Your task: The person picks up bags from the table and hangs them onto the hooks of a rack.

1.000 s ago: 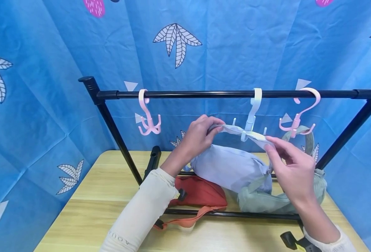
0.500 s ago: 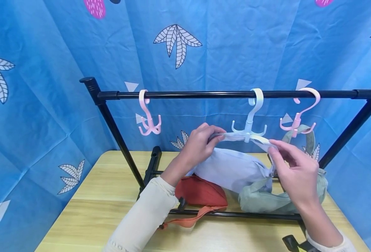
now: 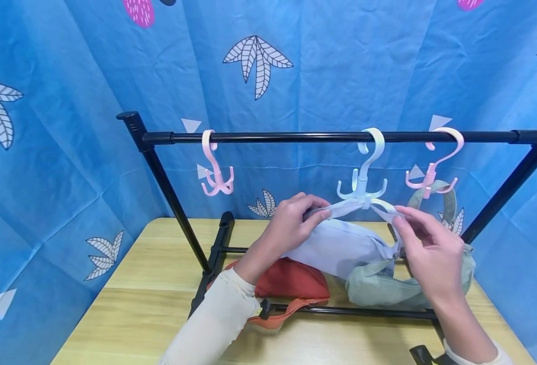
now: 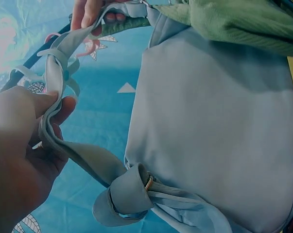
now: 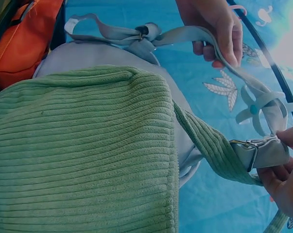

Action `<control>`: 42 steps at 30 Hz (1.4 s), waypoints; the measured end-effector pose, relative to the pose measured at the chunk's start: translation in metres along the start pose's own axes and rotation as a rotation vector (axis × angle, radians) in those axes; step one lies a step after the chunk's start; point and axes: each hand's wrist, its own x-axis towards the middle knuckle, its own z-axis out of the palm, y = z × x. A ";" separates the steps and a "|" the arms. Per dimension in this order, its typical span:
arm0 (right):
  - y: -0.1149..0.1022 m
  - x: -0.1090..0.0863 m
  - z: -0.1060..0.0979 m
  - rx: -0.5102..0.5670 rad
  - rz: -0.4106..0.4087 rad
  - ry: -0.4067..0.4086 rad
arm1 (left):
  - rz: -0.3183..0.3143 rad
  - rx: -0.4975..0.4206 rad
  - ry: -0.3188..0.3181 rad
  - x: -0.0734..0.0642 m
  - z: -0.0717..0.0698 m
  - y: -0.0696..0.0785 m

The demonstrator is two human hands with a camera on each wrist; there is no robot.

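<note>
A pale blue-grey shoulder bag (image 3: 337,248) hangs below my hands, its strap (image 3: 348,207) running across a front prong of the light-blue four-prong hanger (image 3: 363,175). To the left of that prong, my left hand (image 3: 293,223) pinches the strap between thumb and fingers. On the other side my right hand (image 3: 432,248) pinches it close to a metal buckle (image 5: 253,145). In the left wrist view, the strap's looped slack (image 4: 124,194) dangles beside the bag body.
Two pink hangers (image 3: 216,172) (image 3: 429,175) hang from the black rail (image 3: 286,137). The right one bears the strap of a green corduroy bag (image 5: 88,155), which overlaps the pale bag. Beneath, a red bag (image 3: 291,279) lies within the rack's base on the wooden table (image 3: 127,289).
Both hands have lowered with the strap, which now sits lower against the prong. The light-blue hanger has turned, so its prongs show spread apart.
</note>
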 end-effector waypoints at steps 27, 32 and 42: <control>-0.004 -0.014 -0.002 -0.040 0.193 0.005 | 0.023 -0.066 -0.005 -0.036 0.022 0.011; -0.007 -0.017 -0.001 0.019 0.151 0.018 | 0.058 -0.065 0.021 -0.041 0.018 0.009; -0.010 -0.019 0.002 0.166 0.040 0.051 | 0.045 -0.061 0.015 -0.053 0.007 0.009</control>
